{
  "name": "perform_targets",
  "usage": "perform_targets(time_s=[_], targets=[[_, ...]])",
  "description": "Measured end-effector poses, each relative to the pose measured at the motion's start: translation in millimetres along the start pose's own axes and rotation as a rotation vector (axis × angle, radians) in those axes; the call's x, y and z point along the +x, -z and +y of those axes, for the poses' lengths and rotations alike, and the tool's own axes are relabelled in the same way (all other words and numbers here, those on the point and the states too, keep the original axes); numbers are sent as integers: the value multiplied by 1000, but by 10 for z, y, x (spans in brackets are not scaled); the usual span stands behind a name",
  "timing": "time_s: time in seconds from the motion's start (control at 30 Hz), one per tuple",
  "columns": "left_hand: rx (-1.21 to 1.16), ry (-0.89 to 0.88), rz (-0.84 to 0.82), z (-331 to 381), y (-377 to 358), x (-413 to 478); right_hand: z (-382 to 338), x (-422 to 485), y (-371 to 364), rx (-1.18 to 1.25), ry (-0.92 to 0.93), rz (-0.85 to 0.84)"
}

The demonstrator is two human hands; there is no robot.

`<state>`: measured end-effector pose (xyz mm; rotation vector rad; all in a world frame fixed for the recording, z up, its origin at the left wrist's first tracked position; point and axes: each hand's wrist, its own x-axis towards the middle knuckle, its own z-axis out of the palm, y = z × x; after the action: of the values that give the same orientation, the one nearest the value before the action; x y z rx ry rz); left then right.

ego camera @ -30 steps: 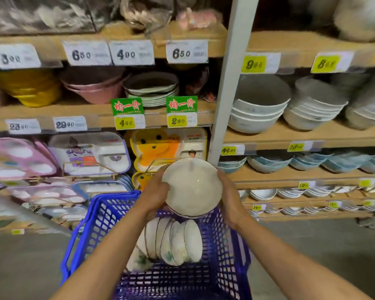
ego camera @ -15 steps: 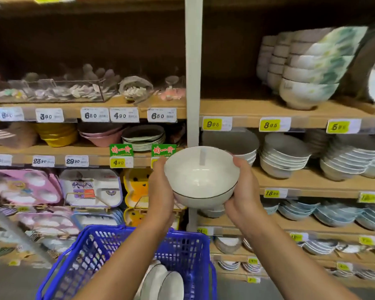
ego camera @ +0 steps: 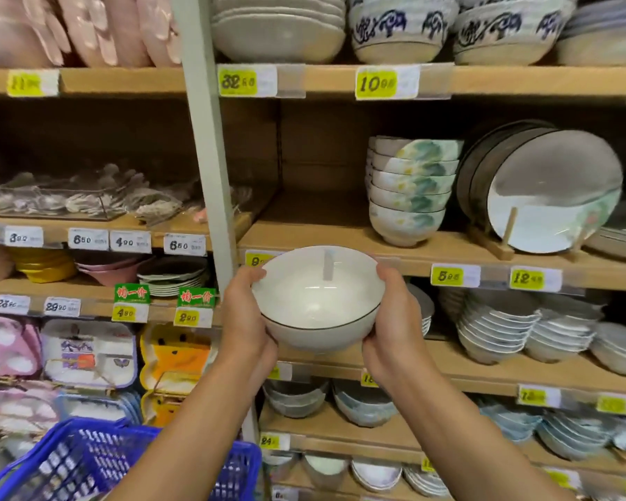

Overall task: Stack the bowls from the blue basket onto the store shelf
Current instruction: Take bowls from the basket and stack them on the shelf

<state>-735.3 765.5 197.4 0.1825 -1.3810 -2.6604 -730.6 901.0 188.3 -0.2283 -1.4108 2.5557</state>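
Head view: the left hand (ego camera: 246,320) and right hand (ego camera: 394,320) grip the white bowls (ego camera: 318,301), seemingly two nested, by the sides, just near of the store shelf (ego camera: 322,233) edge. None of these is placed yet. The blue basket (ego camera: 87,461) sits lower left, its contents hidden. Open board lies between the upright post (ego camera: 210,139) and the green-patterned bowl stack (ego camera: 409,189).

Position: worn on the person's head, close to the shelves (ego camera: 322,226).
Facing: forward, slightly down.
Frame: shelves far, basket (ego camera: 87,461) near left.
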Motion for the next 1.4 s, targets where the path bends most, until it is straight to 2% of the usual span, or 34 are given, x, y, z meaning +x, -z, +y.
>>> perform_targets(time_s=[0.33, 0.7, 0.83, 0.9, 1.03, 1.23, 1.4], targets=[[37, 56, 78, 219, -350, 232, -259, 320, -105, -90, 15, -5], [5, 86, 41, 463, -431, 1040, -316, 907, -558, -170, 87, -71], [-9, 19, 20, 427, -487, 1303, -110, 998, -645, -232, 224, -13], [-4, -18, 29, 377, -529, 1391, -29, 1069, -698, -229, 234, 51], [62, -63, 25, 270, -572, 1487, -53, 1328, -757, -111, 187, 140], [189, -100, -60, 292, -605, 1625, -201, 1651, -734, 16, 40, 119], [66, 108, -69, 323, -614, 1877, -256, 1866, -735, -30, -81, 43]])
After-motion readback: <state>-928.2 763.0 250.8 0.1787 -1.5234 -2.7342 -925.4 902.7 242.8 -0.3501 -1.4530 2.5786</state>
